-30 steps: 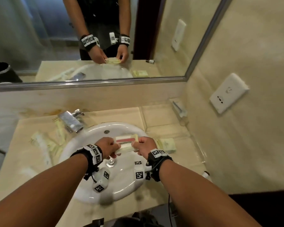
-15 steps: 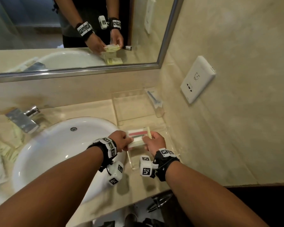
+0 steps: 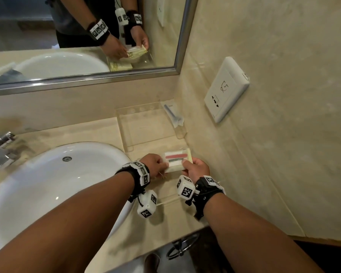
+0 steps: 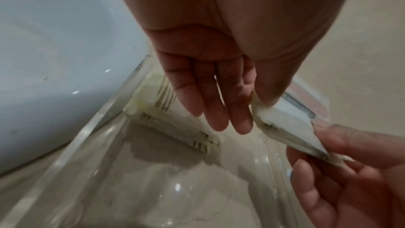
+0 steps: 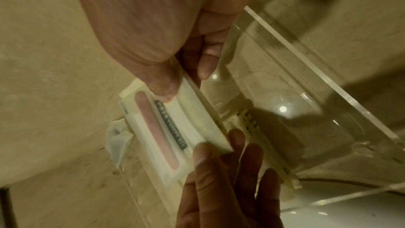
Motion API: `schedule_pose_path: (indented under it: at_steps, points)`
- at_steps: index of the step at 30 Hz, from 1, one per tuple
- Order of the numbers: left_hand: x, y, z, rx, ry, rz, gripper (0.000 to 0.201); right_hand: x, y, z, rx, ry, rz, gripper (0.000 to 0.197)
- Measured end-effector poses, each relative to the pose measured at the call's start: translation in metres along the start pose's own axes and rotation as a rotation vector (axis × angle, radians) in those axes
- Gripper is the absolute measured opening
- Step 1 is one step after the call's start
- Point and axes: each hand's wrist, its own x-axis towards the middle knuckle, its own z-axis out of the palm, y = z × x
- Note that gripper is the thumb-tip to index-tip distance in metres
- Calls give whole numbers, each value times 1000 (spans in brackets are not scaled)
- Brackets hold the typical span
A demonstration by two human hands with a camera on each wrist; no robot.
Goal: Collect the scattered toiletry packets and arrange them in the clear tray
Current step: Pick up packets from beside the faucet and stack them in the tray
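Observation:
Both hands hold a stack of pale toiletry packets (image 3: 175,161), the top one white with a pink stripe, just above the clear tray (image 3: 166,202) on the counter by the right wall. My left hand (image 3: 162,166) pinches the stack's left end between thumb and fingers (image 4: 241,115). My right hand (image 3: 187,164) grips the right end, thumb (image 5: 163,91) on top. In the left wrist view, several cream packets (image 4: 171,124) lie inside the tray against its sink-side wall (image 4: 92,124).
A white sink (image 3: 47,184) fills the left, with a chrome faucet (image 3: 0,150) behind it. Another clear tray section (image 3: 124,133) sits farther back, a wrapped razor (image 3: 173,115) at its right edge. A wall socket (image 3: 226,89) is on the right; the mirror is above.
Both hands have carried the packet stack to the right, from over the sink basin to over the clear tray by the wall. The head view has swung right with them.

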Motion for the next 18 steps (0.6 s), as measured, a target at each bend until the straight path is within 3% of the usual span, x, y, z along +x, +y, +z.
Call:
schedule_pose_path:
  at_steps: [4,8,11,18]
  points:
    - [11,-2,2,61,-7,8,14,12,4,-4,-27,35,17,15]
    - [19,-5,-1,387,30,54,9,22,9,-8,-105,50,14,15]
    - [22,-8,-1,512,15,71,10,29,15,-4,-155,49,27,17]
    - [25,-9,4,684,-46,97,32,42,19,5,-250,60,33,27]
